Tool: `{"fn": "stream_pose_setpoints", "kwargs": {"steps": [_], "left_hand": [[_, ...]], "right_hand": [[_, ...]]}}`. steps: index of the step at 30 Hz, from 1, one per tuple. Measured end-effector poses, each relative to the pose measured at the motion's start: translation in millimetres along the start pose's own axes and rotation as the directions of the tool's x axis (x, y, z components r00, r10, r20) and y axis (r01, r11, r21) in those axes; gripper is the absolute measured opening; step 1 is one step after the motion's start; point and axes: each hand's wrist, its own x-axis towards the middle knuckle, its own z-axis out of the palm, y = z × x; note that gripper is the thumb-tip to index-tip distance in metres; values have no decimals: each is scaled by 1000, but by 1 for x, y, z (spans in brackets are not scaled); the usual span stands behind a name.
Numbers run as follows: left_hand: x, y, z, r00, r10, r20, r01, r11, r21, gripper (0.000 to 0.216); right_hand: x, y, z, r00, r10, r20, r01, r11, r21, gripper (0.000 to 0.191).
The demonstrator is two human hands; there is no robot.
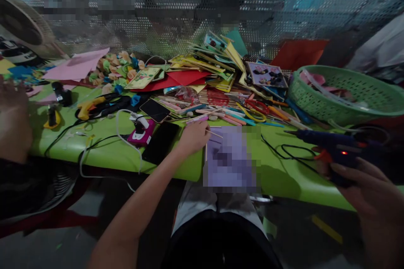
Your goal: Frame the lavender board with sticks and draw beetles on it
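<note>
The left grip [195,136] pinches a thin stick [216,134] over a purple card [235,147] on the green table [186,171]; the right grip [362,183] clasps a blue glue gun [328,139].

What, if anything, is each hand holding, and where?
The right hand's grip holds a glue gun by its handle; the left hand's grip, a thin stick near one end.

Thin stick [216,134] slants over purple card [229,157], blue glue gun [339,145] pointing left.
</note>
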Motion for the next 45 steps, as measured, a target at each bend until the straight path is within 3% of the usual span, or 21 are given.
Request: {"fn": "stream_pose_setpoints", "kwargs": {"steps": [5, 8, 15, 23, 26, 30, 32, 35, 38, 42, 45], "left_hand": [[19, 13, 11, 990, 141, 20, -142, 978, 150, 26], [31, 15, 18, 986, 163, 25, -164, 968, 190, 26], [36, 7, 19, 993, 112, -23, -103, 961, 257, 36], [39, 3, 15, 997, -60, -48, 72, 950, 305, 37], [40, 3, 16, 996, -70, -55, 83, 952, 293, 37], [35, -1, 17, 995, -56, -84, 74, 968, 238, 32], [32, -4, 18, 994, -38, -100, 59, 976, 210, 32], [30, -7, 21, 994, -12, -107, 33, 980, 195, 32], [29, -7, 24, 992, 7, -124, 17, 981, 191, 35], [28, -4, 25, 992, 29, -123, -1, 975, 221, 40], [27, -2, 24, 993, 34, -109, -5, 967, 254, 41]], "right_hand": [[7, 7, -2, 999, -47, -13, 47, 998, 32, 38], [11, 14, -5, 999, -34, -27, 36, 998, 54, 39], [16, 19, -3, 998, -24, -57, 27, 998, 55, 40], [14, 13, 5, 999, -49, -19, 49, 998, 41, 34], [9, 11, 11, 996, -24, 81, 29, 998, -58, 31], [-4, 8, 28, 972, 4, 237, 54, 969, -241, 42], [-12, 3, 38, 925, -8, 381, 154, 922, -356, 47], [-23, -3, 50, 828, 84, 555, 234, 847, -477, 53], [-34, -1, 61, 806, 182, 564, 166, 844, -510, 42], [-46, 8, 76, 801, 158, 577, 166, 868, -468, 42], [-50, 11, 89, 747, 165, 644, 209, 861, -463, 37]]}}
